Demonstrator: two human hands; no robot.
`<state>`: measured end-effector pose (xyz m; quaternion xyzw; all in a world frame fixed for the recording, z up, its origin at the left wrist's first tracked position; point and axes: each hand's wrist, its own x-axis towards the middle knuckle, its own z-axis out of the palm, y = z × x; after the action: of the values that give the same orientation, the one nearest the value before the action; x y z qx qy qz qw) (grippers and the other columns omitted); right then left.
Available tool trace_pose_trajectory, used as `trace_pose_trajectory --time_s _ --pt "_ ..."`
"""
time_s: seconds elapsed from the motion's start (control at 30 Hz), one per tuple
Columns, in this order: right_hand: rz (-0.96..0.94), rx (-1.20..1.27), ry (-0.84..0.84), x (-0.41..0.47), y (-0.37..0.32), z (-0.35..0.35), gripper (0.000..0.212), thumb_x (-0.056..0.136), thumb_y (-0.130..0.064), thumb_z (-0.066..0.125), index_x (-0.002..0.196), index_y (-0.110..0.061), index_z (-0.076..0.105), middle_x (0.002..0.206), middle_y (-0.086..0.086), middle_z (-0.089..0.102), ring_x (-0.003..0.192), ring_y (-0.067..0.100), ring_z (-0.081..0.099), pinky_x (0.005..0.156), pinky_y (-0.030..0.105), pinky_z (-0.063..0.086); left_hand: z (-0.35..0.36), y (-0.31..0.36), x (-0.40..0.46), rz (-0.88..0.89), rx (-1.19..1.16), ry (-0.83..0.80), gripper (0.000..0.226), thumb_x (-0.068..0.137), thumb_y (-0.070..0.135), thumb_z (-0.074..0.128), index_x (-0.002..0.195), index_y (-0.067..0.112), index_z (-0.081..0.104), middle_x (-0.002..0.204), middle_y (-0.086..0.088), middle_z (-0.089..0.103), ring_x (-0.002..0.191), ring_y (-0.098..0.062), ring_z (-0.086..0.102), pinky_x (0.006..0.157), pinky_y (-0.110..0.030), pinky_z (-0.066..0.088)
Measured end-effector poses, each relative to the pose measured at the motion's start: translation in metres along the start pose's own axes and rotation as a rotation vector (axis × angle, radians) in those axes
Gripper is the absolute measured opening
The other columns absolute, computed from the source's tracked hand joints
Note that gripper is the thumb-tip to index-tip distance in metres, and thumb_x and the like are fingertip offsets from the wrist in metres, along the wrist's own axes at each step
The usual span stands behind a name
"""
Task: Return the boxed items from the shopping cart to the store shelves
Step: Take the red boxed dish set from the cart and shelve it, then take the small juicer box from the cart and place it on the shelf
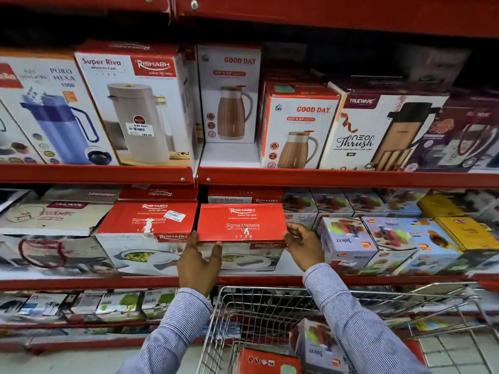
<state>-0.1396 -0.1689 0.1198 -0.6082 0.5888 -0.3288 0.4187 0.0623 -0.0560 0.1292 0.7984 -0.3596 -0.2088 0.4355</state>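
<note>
Box (241, 222), red, held atop a shelf (108, 282) stack.
Left grip (199, 261) clasps its lower-left corner; right grip (305, 247) curls round its right edge.

stock: Super Riva flask box (135, 103) (price-stickered) | Neo Thrush box (378, 130) | floor (442, 356): tiled

Both arms reach forward, left hand (198, 259) and right hand (303, 245) gripping.

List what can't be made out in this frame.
- Head view: Sigma Marbella box, front partly hidden by the left hand, right side by the right hand.
- Head view: red box in the shopping cart, cut off by the bottom edge.
- Head view: bottom-shelf boxes, too blurred to read.
- Head view: price sticker, too small.
</note>
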Motion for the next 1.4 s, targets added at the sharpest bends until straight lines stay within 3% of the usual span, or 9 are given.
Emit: trace_pose_trajectory --time_s 0.1,0.17,0.27,0.4,0.67,0.9,1.07,1.23,1.4 --pt "-0.041 -0.068 -0.057 0.001 -0.007 -0.001 0.033 0.093 -0.019 0.054 0.124 -0.014 0.060 0.119 0.005 0.069 0.107 0.022 0.065 0.098 0.040 0.051 0.007 -0.002 0.003 0.039 0.095 -0.088 0.090 0.084 0.043 0.067 0.151 0.007 0.020 0.139 -0.022 0.055 0.121 -0.040 0.056 0.098 -0.051 0.051" --pt "-0.057 -0.125 -0.105 0.002 -0.009 -0.003 0.040 0.094 -0.018 0.051 0.134 -0.015 0.053 0.128 0.005 0.064 0.113 0.021 0.062 0.099 0.030 0.046 0.009 0.001 0.002 0.039 0.120 -0.116 0.096 0.083 0.047 0.066 0.153 0.008 0.014 0.154 -0.017 0.038 0.140 -0.039 0.037 0.110 -0.053 0.040" --pt "-0.053 -0.145 -0.177 0.005 -0.009 -0.006 0.049 0.094 -0.022 0.051 0.142 -0.021 0.043 0.135 0.002 0.058 0.114 0.020 0.060 0.102 0.036 0.047 0.009 0.004 0.001 0.044 0.153 -0.131 0.097 0.084 0.050 0.064 0.154 0.011 0.010 0.158 -0.017 0.030 0.146 -0.038 0.024 0.114 -0.051 0.033" --pt "-0.041 -0.099 -0.273 -0.004 -0.007 -0.015 0.057 0.093 -0.027 0.055 0.146 -0.028 0.033 0.146 -0.006 0.046 0.120 0.013 0.055 0.104 0.035 0.044 0.012 0.002 0.002 0.042 0.159 -0.150 0.099 0.084 0.049 0.064 0.155 0.013 0.004 0.156 -0.019 0.032 0.142 -0.039 0.033 0.111 -0.051 0.038" --pt "-0.259 -0.529 -0.140 -0.049 0.068 -0.039 0.076 0.094 -0.036 0.049 0.153 -0.023 0.003 0.163 0.001 -0.009 0.150 0.022 0.002 0.118 0.041 0.028 0.045 -0.009 -0.053 0.393 0.407 -0.153 0.089 0.090 0.057 0.046 0.155 0.019 -0.001 0.164 -0.012 0.005 0.151 -0.031 0.010 0.120 -0.052 0.021" --pt "-0.203 -0.878 -0.079 -0.085 0.168 -0.072 0.069 0.090 -0.036 0.034 0.152 -0.015 0.014 0.161 0.018 -0.009 0.148 0.040 0.004 0.117 0.053 0.022 0.126 -0.040 -0.096 0.691 0.760 -0.379 0.082 0.086 0.053 0.047 0.150 0.010 0.020 0.161 -0.019 0.017 0.150 -0.040 0.012 0.118 -0.064 0.016" --pt "-0.059 -0.914 -0.161 -0.094 0.231 -0.086 0.057 0.082 -0.013 0.040 0.139 -0.006 0.044 0.153 0.027 0.030 0.134 0.051 0.038 0.105 0.058 0.039 0.190 -0.067 -0.126 0.780 0.804 -0.633 0.078 0.082 0.050 0.046 0.143 0.002 0.040 0.153 -0.020 0.038 0.147 -0.038 0.023 0.116 -0.061 0.019" --pt "0.149 -0.796 -0.333 -0.098 0.287 -0.087 0.075 0.087 -0.012 0.049 0.152 -0.012 0.013 0.162 0.015 0.006 0.148 0.034 0.017 0.114 0.043 0.033 0.255 -0.081 -0.144 0.545 0.697 -0.923 0.073 0.096 0.046 0.036 0.151 0.001 0.018 0.161 -0.020 0.017 0.151 -0.036 0.012 0.123 -0.048 0.014" --pt "0.562 -0.456 -0.354 -0.086 0.314 -0.083 0.059 0.096 -0.017 0.043 0.150 -0.008 0.021 0.151 0.020 0.038 0.134 0.036 0.043 0.106 0.038 0.038 0.311 -0.092 -0.143 -0.052 0.564 -0.905 0.079 0.090 0.042 0.053 0.145 -0.008 0.028 0.145 -0.029 0.045 0.134 -0.040 0.044 0.108 -0.042 0.039"
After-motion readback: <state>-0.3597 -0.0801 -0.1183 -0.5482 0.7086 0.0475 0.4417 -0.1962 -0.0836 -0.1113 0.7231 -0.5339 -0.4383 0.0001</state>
